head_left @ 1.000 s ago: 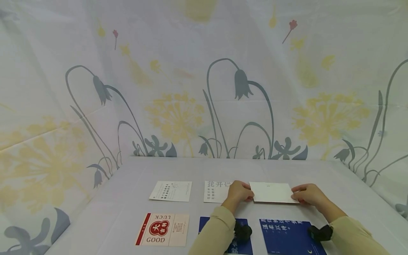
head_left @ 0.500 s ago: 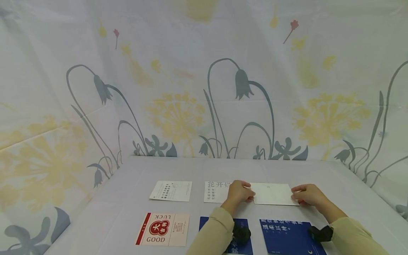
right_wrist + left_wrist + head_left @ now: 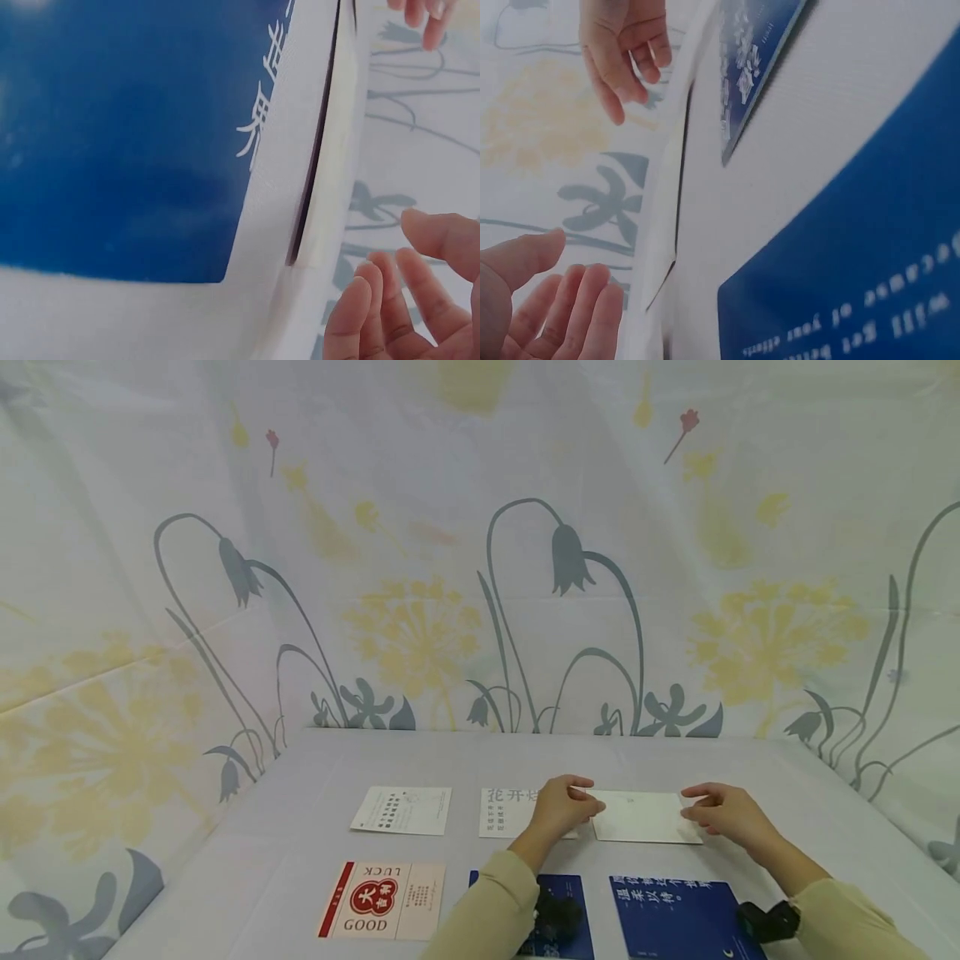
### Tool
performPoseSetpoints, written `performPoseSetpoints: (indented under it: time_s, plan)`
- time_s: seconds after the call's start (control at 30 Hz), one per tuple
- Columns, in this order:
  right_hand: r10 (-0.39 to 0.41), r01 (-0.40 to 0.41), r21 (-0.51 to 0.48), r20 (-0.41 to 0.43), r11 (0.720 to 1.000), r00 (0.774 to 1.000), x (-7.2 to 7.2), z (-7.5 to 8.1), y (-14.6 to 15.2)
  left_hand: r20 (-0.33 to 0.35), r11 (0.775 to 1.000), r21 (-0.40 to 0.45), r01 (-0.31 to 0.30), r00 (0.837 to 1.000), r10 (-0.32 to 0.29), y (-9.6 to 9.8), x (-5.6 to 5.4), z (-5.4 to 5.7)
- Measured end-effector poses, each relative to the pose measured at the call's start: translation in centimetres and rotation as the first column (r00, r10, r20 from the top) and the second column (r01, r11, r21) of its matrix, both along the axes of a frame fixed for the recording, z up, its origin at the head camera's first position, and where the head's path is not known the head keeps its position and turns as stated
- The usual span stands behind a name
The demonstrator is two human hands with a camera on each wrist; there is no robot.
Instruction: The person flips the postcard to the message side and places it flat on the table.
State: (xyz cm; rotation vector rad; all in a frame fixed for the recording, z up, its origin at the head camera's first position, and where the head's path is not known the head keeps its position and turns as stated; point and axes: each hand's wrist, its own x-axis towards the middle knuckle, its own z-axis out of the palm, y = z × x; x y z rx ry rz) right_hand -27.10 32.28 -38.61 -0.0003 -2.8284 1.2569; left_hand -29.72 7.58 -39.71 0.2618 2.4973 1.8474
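A blank cream card [image 3: 645,817] lies on the white-covered table at the back right. My left hand [image 3: 562,810] hovers at its left end, fingers loosely bent and thumb apart from them, partly covering a white card with grey print [image 3: 506,814]. Just off the cream card's right end is my right hand [image 3: 727,814], its fingers relaxed and holding nothing. The left wrist view shows the left hand [image 3: 562,315] with a gap before the cream card [image 3: 671,187]. In the right wrist view the right hand [image 3: 409,300] is likewise apart from the card [image 3: 334,142].
Another white printed card [image 3: 402,810] lies at the back left. In the front row are a red-and-cream card reading GOOD LUCK [image 3: 384,900], a blue card [image 3: 577,893] partly under my left sleeve, and another blue card [image 3: 675,918]. A flowered cloth [image 3: 450,543] hangs behind.
The cream card's near edge has gone down flat onto the table. Both hands have let go of its ends and risen slightly, the fingers spreading.
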Motion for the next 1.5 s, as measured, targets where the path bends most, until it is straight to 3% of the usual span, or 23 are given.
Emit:
performPoseSetpoints:
  time_s: [0.57, 0.87, 1.13, 1.3, 1.5]
  plan:
    - [0.055, -0.054, 0.016, -0.090, 0.998, 0.994, 2.5, 0.6, -0.5, -0.071, 0.996, -0.065, 0.064, 0.995, -0.068, -1.4, 1.6, 0.6]
    - [0.084, -0.084, 0.005, -0.086, 0.996, 0.993, 3.6, 1.1, -0.5, -0.133, 0.985, -0.105, 0.140, 0.979, -0.153, -2.0, 3.1, 1.1]
    - [0.110, -0.102, 0.073, -0.105, 0.992, 0.988, 4.8, 1.2, -0.8, -0.204, 0.949, -0.244, 0.200, 0.946, -0.252, -2.3, 4.5, 1.3]
    - [0.153, -0.144, 0.091, -0.096, 0.985, 0.984, 5.6, 1.2, -1.0, -0.212, 0.918, -0.322, 0.231, 0.928, -0.308, -2.5, 5.3, 1.4]
    - [0.215, -0.206, 0.095, -0.107, 0.974, 0.971, 6.4, 0.9, -0.8, -0.185, 0.872, -0.423, 0.248, 0.918, -0.351, -2.4, 6.4, 1.8]
